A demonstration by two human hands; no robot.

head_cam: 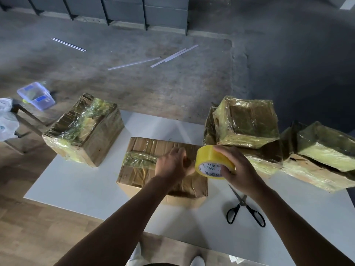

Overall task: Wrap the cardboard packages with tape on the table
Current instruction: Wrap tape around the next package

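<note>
While the brown cardboard package (146, 148), with a band of yellowish tape across its top, lies mid-way on the white bench (76, 185), we hold the yellow roll of packing tape (206, 156) over its right edge. Our right grip (240, 166) is curled round the roll from above. Our left grip (172, 166) rests on the package top just beside the roll, fingers curled; whether it pinches a tape end we cannot tell. Black-handled scissors (244, 208) lie open near the right wrist. A tape-wrapped carton (84, 129) sits at the far left corner, and yellow-wrapped cartons (247, 121) pile at the right.
</note>
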